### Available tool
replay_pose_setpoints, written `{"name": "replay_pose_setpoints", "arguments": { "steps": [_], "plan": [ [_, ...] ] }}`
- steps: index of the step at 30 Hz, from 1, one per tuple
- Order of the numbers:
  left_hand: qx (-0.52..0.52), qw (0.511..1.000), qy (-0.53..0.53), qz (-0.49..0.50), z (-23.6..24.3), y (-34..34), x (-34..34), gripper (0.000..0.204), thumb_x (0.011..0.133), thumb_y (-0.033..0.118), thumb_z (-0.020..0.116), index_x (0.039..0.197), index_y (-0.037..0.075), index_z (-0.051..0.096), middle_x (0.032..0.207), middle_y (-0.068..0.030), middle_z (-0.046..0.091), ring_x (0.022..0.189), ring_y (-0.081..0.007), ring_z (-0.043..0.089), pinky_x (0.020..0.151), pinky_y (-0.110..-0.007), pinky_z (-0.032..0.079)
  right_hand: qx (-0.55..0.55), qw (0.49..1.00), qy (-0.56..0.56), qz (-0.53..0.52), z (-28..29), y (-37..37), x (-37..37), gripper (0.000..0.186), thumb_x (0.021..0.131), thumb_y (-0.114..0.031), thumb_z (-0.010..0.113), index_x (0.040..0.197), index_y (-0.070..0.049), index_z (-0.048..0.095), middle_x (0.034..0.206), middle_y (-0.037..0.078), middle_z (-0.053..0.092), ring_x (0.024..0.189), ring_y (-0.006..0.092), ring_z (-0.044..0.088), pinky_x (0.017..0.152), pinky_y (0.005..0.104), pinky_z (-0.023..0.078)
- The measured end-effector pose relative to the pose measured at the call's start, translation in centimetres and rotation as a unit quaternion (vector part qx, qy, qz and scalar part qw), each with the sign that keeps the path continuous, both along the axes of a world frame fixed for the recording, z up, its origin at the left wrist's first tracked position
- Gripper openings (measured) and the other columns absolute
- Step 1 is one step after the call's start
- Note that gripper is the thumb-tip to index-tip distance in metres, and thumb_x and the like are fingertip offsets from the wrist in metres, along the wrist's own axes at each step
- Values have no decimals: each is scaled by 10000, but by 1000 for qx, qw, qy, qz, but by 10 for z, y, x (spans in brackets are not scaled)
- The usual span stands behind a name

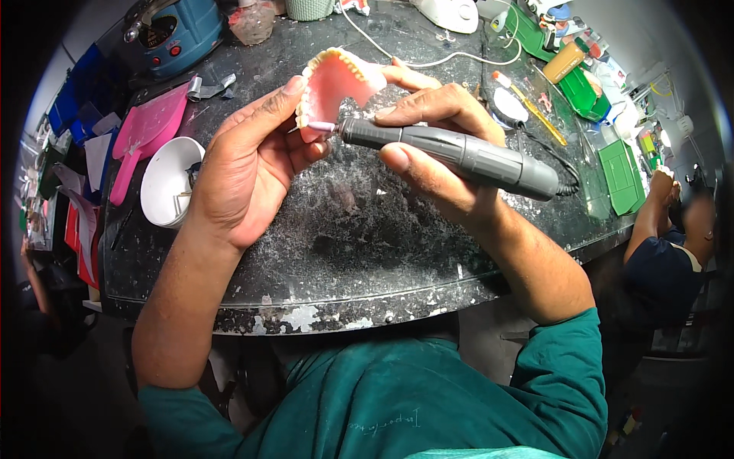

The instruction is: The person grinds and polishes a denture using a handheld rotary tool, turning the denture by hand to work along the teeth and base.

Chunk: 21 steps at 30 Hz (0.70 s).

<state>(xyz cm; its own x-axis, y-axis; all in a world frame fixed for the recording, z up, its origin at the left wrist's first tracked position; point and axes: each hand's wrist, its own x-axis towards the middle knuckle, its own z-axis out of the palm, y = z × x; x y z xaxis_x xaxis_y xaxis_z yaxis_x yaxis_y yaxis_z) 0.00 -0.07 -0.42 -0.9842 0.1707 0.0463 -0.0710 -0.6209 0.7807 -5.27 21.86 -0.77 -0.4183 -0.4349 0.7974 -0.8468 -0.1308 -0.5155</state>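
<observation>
A pink denture (333, 86) with a row of cream teeth is held up above the bench, teeth along its upper and left edge. My left hand (256, 157) pinches its left side between thumb and fingers. My right hand (440, 126) is wrapped round a dark grey rotary handpiece (459, 153), thumb below and index finger on top. The handpiece's pale pinkish bit (321, 126) lies against the denture's lower left end, close to my left fingertips. Some right fingers reach behind the handpiece toward the denture's right end; whether they touch it I cannot tell.
A white bowl (164, 187) with small metal pieces and a pink dustpan (149, 130) stand left on the dusty black bench (344, 252). A blue machine (183, 38) is behind. Right lie a yellow-handled tool (543, 116), a cord and green boxes (621, 176). Another person (665, 252) sits far right.
</observation>
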Motion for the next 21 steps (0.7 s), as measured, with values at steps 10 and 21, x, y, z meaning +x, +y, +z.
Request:
{"name": "replay_pose_setpoints", "arguments": {
  "steps": [10, 21],
  "plan": [
    [-14, 1000, 0, 20, 7, 8, 3, 247, 990, 216, 533, 1105, 18, 622, 907, -35, 636, 820, -92, 600, 736, -252, 524, -12, 999, -26, 26, 2, -2, 3, 247, 809, -148, 766, 1000, -27, 666, 982, 99, 683, 1156, 292, 596, 1065, 505, 346],
    [-458, 870, 85, 160, -6, -10, -16, 266, 974, 153, 500, 1088, -25, 662, 925, -50, 671, 760, -111, 595, 747, -251, 492, -117, 988, -96, 7, 6, 4, -3, 181, 829, -76, 697, 973, 20, 643, 985, 124, 661, 1087, 241, 591, 975, 382, 420]
  ]
}}
